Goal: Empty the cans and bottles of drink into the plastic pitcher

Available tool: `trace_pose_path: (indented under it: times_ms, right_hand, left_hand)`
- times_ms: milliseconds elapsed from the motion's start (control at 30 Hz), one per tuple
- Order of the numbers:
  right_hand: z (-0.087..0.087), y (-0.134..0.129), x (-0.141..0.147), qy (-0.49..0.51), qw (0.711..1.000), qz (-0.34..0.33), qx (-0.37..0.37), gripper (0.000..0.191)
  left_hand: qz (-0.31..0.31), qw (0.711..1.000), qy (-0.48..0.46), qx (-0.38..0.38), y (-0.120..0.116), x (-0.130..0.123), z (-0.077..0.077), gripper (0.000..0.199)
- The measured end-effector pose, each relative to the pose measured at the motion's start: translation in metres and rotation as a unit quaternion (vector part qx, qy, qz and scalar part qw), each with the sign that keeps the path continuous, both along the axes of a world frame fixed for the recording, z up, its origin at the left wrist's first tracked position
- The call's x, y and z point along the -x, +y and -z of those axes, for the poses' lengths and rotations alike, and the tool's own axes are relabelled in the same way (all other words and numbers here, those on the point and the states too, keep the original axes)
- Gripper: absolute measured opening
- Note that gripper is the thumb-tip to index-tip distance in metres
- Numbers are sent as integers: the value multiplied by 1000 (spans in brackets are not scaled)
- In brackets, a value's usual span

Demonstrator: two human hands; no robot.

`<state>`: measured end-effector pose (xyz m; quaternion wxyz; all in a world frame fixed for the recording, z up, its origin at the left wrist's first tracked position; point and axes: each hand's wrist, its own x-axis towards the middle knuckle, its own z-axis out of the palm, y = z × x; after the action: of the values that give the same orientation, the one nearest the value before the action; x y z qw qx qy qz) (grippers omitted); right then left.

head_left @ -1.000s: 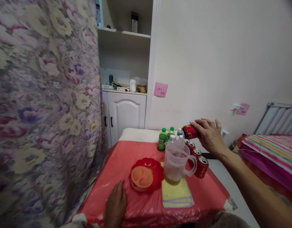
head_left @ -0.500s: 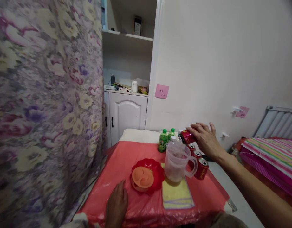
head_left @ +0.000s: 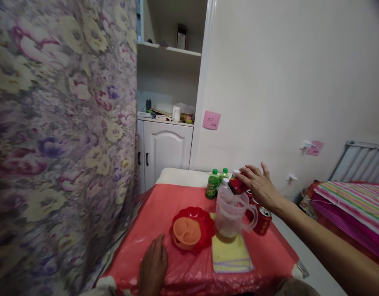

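Observation:
My right hand (head_left: 257, 186) grips a red can (head_left: 238, 184), tilted with its top over the mouth of a clear plastic pitcher (head_left: 229, 218). The pitcher stands on a folded yellow cloth (head_left: 231, 257), its handle to the right. Beside the handle are several red cans, the nearest one (head_left: 263, 221) upright. My left hand (head_left: 154, 261) lies on the red table cover, its fingers stretched and holding nothing. Between that hand and the pitcher, an orange divided dish (head_left: 187, 231) sits in a red scalloped plate (head_left: 206, 224).
Green-capped bottles (head_left: 212, 185) stand behind the pitcher. A floral curtain (head_left: 62, 148) hangs at the left, beside a white cabinet (head_left: 167, 150). At the right is a bed with a striped cover (head_left: 359, 197).
My right hand has moved slightly left and down, bringing the can lower over the pitcher and tipping it further. The camera view has shifted slightly. My left hand stays on the table.

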<state>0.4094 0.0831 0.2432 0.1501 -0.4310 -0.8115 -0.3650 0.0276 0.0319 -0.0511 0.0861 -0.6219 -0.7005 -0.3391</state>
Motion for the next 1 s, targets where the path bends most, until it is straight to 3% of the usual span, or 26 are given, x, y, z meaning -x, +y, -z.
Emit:
trace_pose_path:
  times_ms: [400, 733, 1000]
  right_hand:
    - [19, 8, 0, 7, 999, -1, 35, 57]
    - [14, 4, 6, -2, 998, 4, 68, 55]
    - [7, 3, 10, -20, 996, -5, 85, 49]
  left_hand:
    - [2, 999, 26, -32, 2, 2, 8, 41]
    - [6, 1000, 11, -24, 2, 2, 8, 42]
    - [7, 1000, -4, 12, -1, 0, -2, 43]
